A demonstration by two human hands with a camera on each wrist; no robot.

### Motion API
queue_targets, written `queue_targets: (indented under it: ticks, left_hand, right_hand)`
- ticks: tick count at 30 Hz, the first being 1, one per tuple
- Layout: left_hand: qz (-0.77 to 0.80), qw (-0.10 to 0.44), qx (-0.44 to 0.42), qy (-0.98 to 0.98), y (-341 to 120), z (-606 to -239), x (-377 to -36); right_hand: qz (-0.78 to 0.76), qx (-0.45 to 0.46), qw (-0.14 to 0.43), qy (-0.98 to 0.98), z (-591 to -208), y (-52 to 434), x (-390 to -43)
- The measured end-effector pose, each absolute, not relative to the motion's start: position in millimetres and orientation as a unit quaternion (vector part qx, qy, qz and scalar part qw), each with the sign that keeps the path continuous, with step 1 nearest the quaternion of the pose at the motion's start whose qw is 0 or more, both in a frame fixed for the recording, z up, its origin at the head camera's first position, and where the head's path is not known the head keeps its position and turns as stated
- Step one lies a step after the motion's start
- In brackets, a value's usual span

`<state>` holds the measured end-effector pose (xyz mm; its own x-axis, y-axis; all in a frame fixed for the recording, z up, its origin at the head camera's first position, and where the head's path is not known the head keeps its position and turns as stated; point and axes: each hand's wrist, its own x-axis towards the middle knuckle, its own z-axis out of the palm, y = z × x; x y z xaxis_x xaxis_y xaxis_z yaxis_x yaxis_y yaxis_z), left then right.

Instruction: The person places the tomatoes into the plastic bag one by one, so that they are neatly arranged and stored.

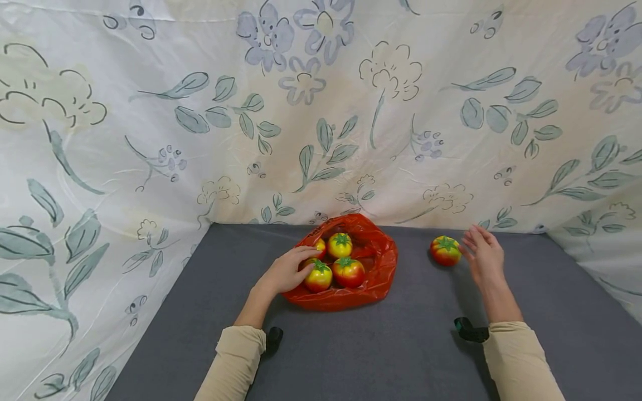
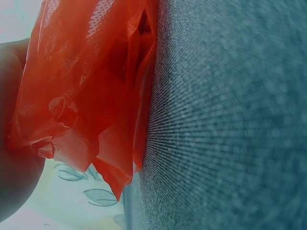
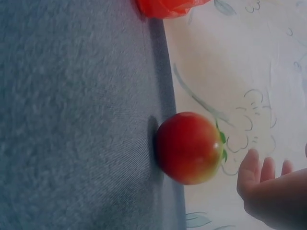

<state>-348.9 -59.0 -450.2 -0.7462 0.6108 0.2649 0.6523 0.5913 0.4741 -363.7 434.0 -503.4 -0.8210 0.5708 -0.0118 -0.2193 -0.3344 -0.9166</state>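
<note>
A red plastic bag lies open on the grey cloth, with several red-yellow tomatoes inside. My left hand holds the bag's left rim, fingers lying over the edge next to the nearest tomato; the left wrist view shows crumpled red bag bunched against the palm. One more tomato sits alone on the cloth to the right of the bag, also seen as the tomato in the right wrist view. My right hand is open just right of it, fingertips close but apart.
The grey cloth surface is bounded by a flowered sheet hanging behind and along both sides. Black wrist straps show at both sleeves.
</note>
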Motion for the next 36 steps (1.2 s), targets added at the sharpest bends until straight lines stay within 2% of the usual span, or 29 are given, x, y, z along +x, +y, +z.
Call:
queue_targets:
  ticks: [10, 16, 18, 28, 36]
  left_hand:
    - [-0.284, 0.038, -0.357, -0.889, -59, -452, -351]
    - [-0.284, 0.042, -0.359, -0.888, -59, -453, -351]
    - [-0.284, 0.043, -0.359, -0.888, -59, -453, -351]
    - [-0.284, 0.034, -0.354, -0.890, -59, -452, -350]
    - [-0.281, 0.035, -0.355, -0.891, -59, -451, -350]
  right_hand:
    - [0.773, -0.248, 0.193, -0.551, -457, 399, -327]
    - [0.771, -0.258, 0.172, -0.556, -443, 387, -315]
    - [0.770, -0.254, 0.170, -0.560, -452, 393, -319]
    - [0.752, -0.265, 0.174, -0.578, -444, 381, -311]
    - [0.745, -0.265, 0.167, -0.588, -471, 405, -330]
